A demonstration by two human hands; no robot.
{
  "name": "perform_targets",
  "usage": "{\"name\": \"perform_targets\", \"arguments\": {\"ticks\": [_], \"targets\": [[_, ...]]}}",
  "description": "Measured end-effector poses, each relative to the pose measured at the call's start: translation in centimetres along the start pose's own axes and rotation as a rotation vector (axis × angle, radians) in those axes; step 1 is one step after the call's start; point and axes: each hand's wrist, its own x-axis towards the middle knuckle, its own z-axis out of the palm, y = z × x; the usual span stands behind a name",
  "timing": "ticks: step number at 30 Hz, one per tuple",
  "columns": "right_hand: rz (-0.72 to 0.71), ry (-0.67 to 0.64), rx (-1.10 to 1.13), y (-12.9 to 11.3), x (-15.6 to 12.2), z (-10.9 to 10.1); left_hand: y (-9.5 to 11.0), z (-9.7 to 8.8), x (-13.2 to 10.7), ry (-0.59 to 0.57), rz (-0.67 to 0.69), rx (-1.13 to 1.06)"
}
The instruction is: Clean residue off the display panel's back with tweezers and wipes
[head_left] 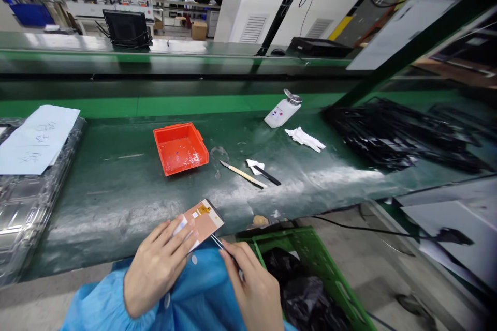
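My left hand [157, 265] grips a small flat panel [202, 219] with a pinkish-tan back and a gold flex patch, held tilted over the table's near edge. My right hand [254, 284] is closed on thin metal tweezers [218, 242], whose tip touches the panel's lower right edge. Both hands are above my blue sleeves and lap. Further out on the green mat lie an orange tray [179, 148], a wooden-handled blade [243, 174], a black tool [267, 175] with a white scrap, and a white bottle [282, 111].
Stacked clear plastic trays [23, 201] under a written paper [37, 137] fill the left. A pile of black frames [392, 134] lies at the right. A crumpled white wipe [305, 138] lies near the bottle. A green crate [310, 264] with black bags stands below the table edge.
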Motion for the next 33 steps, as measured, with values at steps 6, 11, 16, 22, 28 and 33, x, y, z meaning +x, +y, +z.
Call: {"name": "perform_targets", "arguments": {"ticks": [6, 11, 16, 22, 28, 33], "targets": [[-0.004, -0.023, -0.105, 0.4, -0.1, 0.0, 0.4, 0.6, -0.4, -0.053, 0.012, 0.038], [-0.004, -0.052, -0.155, 0.7, -0.2, 0.1, 0.6, 0.9, -0.8, -0.085, 0.033, 0.086], [-0.019, -0.042, -0.202, 0.5, -0.1, 0.1, 0.8, 1.1, -1.0, -0.120, 0.045, 0.114], [-0.023, -0.085, -0.248, 0.4, -0.2, 0.2, 0.9, 1.3, -1.1, -0.125, 0.050, 0.114], [-0.008, -0.079, -0.201, 0.3, 0.2, 0.1, 0.8, 1.6, -1.5, -0.135, 0.054, 0.125], [0.110, -0.145, 0.121, 1.0, 1.2, -0.6, 0.7, 1.4, -1.3, -0.123, 0.051, 0.097]]}}
